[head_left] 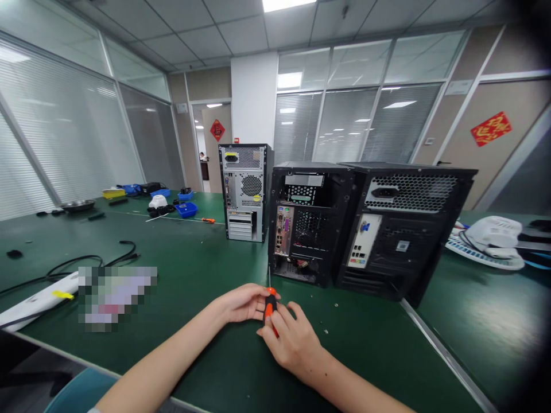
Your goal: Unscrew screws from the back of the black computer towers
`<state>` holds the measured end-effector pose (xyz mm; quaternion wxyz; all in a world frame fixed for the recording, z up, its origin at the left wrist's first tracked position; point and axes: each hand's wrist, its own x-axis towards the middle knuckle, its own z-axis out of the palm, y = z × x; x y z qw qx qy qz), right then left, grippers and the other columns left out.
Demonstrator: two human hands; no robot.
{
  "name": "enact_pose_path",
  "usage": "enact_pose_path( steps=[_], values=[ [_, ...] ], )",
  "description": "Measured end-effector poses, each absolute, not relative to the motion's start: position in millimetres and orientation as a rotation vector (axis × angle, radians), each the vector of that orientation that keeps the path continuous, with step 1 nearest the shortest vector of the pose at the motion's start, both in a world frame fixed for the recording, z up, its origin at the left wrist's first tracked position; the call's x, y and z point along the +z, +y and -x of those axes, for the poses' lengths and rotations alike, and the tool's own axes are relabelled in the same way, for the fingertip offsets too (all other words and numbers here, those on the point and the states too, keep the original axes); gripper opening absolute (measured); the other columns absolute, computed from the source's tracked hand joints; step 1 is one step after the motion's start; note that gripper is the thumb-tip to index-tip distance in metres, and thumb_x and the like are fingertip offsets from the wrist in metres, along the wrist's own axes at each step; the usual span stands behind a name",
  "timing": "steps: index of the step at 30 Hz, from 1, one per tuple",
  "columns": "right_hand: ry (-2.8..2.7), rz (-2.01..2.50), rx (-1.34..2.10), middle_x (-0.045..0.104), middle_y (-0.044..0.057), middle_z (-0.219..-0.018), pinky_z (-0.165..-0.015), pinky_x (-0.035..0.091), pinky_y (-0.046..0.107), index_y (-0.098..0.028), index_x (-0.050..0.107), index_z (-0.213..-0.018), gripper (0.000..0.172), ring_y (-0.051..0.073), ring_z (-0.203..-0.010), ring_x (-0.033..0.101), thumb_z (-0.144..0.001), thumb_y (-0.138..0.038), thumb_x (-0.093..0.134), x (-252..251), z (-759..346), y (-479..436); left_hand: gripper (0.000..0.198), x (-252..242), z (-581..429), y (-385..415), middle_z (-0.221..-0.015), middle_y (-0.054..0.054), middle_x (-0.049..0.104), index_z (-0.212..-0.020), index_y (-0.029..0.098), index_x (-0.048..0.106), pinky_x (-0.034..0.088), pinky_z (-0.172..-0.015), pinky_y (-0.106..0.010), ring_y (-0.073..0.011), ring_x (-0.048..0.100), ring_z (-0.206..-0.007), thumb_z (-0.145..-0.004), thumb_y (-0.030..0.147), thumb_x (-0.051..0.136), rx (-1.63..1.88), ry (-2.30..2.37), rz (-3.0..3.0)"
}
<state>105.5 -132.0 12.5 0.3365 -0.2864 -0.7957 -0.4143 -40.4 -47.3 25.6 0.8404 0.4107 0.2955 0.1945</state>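
A screwdriver [270, 307] with a red and black handle is held between both hands above the green table. My right hand [295, 339] is closed round the lower part of the handle. Fingers of my left hand [246, 302] close on its upper end, near the thin metal shaft, which points away from me. Just beyond the tip stands a black computer case [316, 261] with its rear side facing me; whether the tip touches it I cannot tell. A wider black case [408, 244] is at its right, and a taller case with a silver rear [239, 178] stands behind at its left.
Black cables [64, 264] and a white power strip [43, 301] lie at the left, beside a blurred-out patch. Farther back are blue trays [186, 210] and an orange-handled tool [208, 220]. A white device [495, 232] sits at the right. Tiny bits lie near my right hand.
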Motion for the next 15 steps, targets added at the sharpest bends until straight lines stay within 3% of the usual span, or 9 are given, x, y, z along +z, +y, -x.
enact_pose_path(
  steps=[8, 15],
  values=[
    [-2.1, 0.812, -1.052, 0.057, 0.005, -0.063, -0.066, 0.038, 0.038, -0.017, 0.052, -0.066, 0.015, 0.021, -0.069, 0.055, -0.081, -0.018, 0.053, 8.8, -106.8, -133.1, 0.031, 27.4, 41.6, -47.7, -0.094, -0.013, 0.067, -0.1, 0.006, 0.062, 0.05, -0.071, -0.027, -0.0156, 0.065, -0.075, -0.071, 0.015, 0.06, 0.41, 0.577, -0.879],
    [-2.066, 0.868, -1.025, 0.056, 0.004, -0.064, -0.06, 0.032, 0.036, -0.017, 0.052, -0.067, 0.02, 0.02, -0.064, 0.051, -0.084, -0.028, 0.054, 12.8, -105.1, -131.8, 0.031, 26.0, 42.1, -50.7, -0.089, -0.009, 0.067, -0.106, 0.007, 0.061, 0.049, -0.066, -0.023, -0.0135, 0.065, -0.071, -0.075, 0.012, 0.057, 0.409, 0.542, -0.878]
  ],
)
